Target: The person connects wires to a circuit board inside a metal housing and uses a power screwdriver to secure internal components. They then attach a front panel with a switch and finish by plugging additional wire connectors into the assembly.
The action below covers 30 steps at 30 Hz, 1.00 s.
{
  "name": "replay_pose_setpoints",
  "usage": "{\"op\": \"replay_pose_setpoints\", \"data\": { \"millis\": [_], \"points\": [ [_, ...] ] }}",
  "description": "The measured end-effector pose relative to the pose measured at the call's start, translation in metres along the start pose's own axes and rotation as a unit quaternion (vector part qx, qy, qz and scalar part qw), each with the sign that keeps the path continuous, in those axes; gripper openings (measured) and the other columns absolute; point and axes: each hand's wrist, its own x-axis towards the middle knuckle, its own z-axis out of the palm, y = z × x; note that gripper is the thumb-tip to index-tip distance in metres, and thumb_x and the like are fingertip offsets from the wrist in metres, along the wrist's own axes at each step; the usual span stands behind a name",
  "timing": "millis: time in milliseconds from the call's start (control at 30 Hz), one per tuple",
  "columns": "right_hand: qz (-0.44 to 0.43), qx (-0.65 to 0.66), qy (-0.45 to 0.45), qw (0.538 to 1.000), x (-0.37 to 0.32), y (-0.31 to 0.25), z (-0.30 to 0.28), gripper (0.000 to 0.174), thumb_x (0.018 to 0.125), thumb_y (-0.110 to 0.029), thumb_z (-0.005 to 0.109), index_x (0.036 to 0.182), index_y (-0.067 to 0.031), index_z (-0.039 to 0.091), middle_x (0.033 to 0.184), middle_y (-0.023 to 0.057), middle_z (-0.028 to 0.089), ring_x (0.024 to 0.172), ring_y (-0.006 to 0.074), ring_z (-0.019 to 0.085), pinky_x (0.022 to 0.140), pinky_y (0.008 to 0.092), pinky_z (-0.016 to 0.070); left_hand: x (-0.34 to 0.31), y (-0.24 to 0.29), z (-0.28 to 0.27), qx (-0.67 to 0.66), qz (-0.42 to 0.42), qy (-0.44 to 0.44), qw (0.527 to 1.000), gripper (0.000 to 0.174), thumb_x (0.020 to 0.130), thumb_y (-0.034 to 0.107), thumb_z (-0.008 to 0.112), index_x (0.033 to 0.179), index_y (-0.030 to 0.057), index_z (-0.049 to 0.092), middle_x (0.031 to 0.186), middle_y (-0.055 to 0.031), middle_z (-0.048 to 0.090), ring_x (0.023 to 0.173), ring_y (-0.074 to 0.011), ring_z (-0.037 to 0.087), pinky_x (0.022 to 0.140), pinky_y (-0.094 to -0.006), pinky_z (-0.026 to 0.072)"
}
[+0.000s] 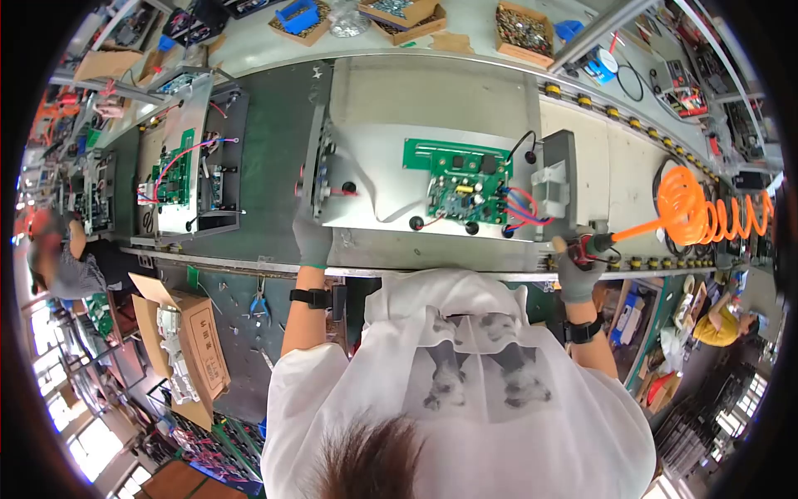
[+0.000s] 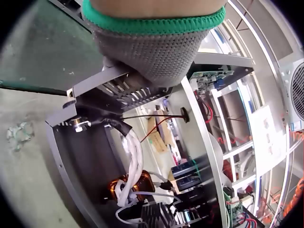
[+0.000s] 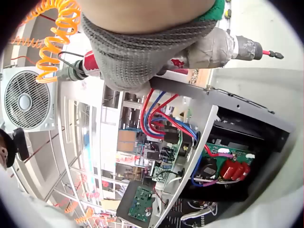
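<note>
A metal chassis [image 1: 374,150] lies on the bench, its green circuit board [image 1: 470,187] facing up with red and blue wires at the right end. At its left end panel, my gloved left hand [image 1: 312,241] grips the near edge. The left wrist view has this hand [image 2: 147,57] over the vented panel [image 2: 137,97], fingertips hidden. My gloved right hand [image 1: 578,279] holds a red and grey power screwdriver [image 1: 585,249] beside the chassis's right end. In the right wrist view the hand [image 3: 133,64] wraps the tool [image 3: 209,50], whose bit points away from the chassis.
A second chassis [image 1: 170,166] stands to the left. The orange coiled hose [image 1: 686,208] runs right from the screwdriver. Boxes of small parts [image 1: 524,33] line the far shelf. An open carton [image 1: 199,341] and blue-handled pliers [image 1: 260,303] are at the lower left.
</note>
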Motion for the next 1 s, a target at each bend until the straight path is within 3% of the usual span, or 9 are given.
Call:
{"op": "replay_pose_setpoints", "data": {
  "millis": [100, 167, 333, 567, 633, 700, 800, 900, 1000],
  "points": [
    [-0.006, 0.017, -0.03, 0.999, -0.03, -0.011, -0.009, 0.031, 0.069, 0.004, 0.077, 0.092, -0.0052, 0.057, 0.073, -0.0046, 0.051, 0.062, 0.0041, 0.046, 0.055, 0.0192, 0.0387, -0.019, -0.012, 0.009, -0.069, 0.042, 0.022, 0.996, 0.023, 0.076, -0.002, 0.055, 0.098, -0.0016, 0.061, 0.087, -0.0104, 0.066, 0.08, -0.0164, 0.063, 0.07, -0.0282, 0.0481],
    [0.187, 0.018, 0.01, 0.982, -0.044, -0.015, -0.015, 0.031, 0.069, 0.0, 0.078, 0.091, -0.0052, 0.057, 0.07, -0.0054, 0.05, 0.061, 0.0041, 0.045, 0.054, 0.0192, 0.0384, -0.024, -0.023, 0.006, -0.062, 0.028, -0.02, 0.998, 0.021, 0.077, -0.002, 0.055, 0.097, -0.001, 0.062, 0.086, -0.0093, 0.066, 0.08, -0.0159, 0.062, 0.07, -0.0279, 0.0483],
    [0.129, 0.046, 0.058, 0.989, -0.059, 0.014, -0.022, 0.033, 0.069, -0.003, 0.081, 0.093, -0.0053, 0.059, 0.071, -0.0048, 0.052, 0.061, 0.0038, 0.046, 0.053, 0.0198, 0.0395, -0.025, -0.035, 0.022, -0.168, -0.032, -0.088, 0.981, 0.02, 0.081, 0.0, 0.056, 0.1, 0.0002, 0.061, 0.089, -0.0094, 0.066, 0.082, -0.0158, 0.062, 0.071, -0.0276, 0.0482],
    [0.126, 0.094, 0.197, 0.968, -0.074, 0.012, -0.065, 0.03, 0.078, 0.006, 0.068, 0.104, -0.0033, 0.057, 0.081, 0.0024, 0.059, 0.053, 0.008, 0.051, 0.042, 0.0226, 0.038, -0.051, -0.061, 0.088, -0.017, -0.033, -0.227, 0.973, 0.044, 0.079, 0.021, 0.065, 0.116, 0.0029, 0.048, 0.094, -0.0191, 0.065, 0.089, -0.0347, 0.063, 0.073, -0.0404, 0.0501],
    [0.123, 0.044, 0.258, 0.957, -0.079, 0.028, -0.085, 0.029, 0.078, 0.003, 0.07, 0.104, -0.0033, 0.057, 0.085, 0.0032, 0.061, 0.061, 0.0081, 0.054, 0.049, 0.0209, 0.0429, -0.052, 0.048, 0.084, 0.075, -0.015, -0.267, 0.961, 0.056, 0.078, 0.019, 0.065, 0.127, 0.0045, 0.041, 0.093, -0.0202, 0.064, 0.088, -0.0382, 0.062, 0.073, -0.0429, 0.0505],
    [0.175, 0.027, 0.278, 0.944, -0.085, 0.033, -0.101, 0.029, 0.077, -0.001, 0.072, 0.103, -0.004, 0.058, 0.089, 0.0035, 0.063, 0.067, 0.0079, 0.056, 0.055, 0.0199, 0.0456, -0.061, 0.063, 0.112, 0.113, -0.072, -0.304, 0.943, 0.05, 0.075, 0.024, 0.07, 0.115, 0.0024, 0.047, 0.095, -0.0227, 0.063, 0.09, -0.038, 0.062, 0.076, -0.0419, 0.0509],
    [0.139, 0.031, 0.291, 0.946, -0.092, 0.029, -0.11, 0.025, 0.079, -0.006, 0.072, 0.101, -0.0049, 0.059, 0.082, 0.0036, 0.063, 0.064, 0.0088, 0.057, 0.054, 0.0212, 0.0454, -0.065, 0.119, 0.145, 0.174, -0.096, -0.476, 0.857, 0.073, 0.075, 0.033, 0.068, 0.131, 0.0056, 0.029, 0.096, -0.0216, 0.063, 0.089, -0.0374, 0.063, 0.074, -0.0452, 0.05],
    [0.113, 0.05, 0.309, 0.943, -0.094, 0.025, -0.107, 0.025, 0.08, -0.006, 0.071, 0.101, -0.0039, 0.059, 0.08, 0.0055, 0.064, 0.062, 0.0105, 0.057, 0.055, 0.0218, 0.0454, -0.074, 0.117, 0.211, 0.121, 0.198, -0.519, 0.822, 0.073, 0.078, 0.024, 0.064, 0.138, 0.007, 0.026, 0.115, -0.021, 0.057, 0.097, -0.038, 0.059, 0.08, -0.0416, 0.0494],
    [0.138, 0.051, 0.313, 0.938, -0.086, 0.014, -0.094, 0.024, 0.079, -0.01, 0.073, 0.099, -0.0043, 0.061, 0.077, 0.0044, 0.063, 0.059, 0.0071, 0.054, 0.049, 0.0194, 0.0398, -0.055, 0.151, 0.225, 0.124, 0.2, -0.591, 0.772, 0.067, 0.081, 0.024, 0.062, 0.138, 0.0073, 0.031, 0.117, -0.0197, 0.057, 0.107, -0.0367, 0.055, 0.089, -0.0412, 0.0456]
  ]
}}
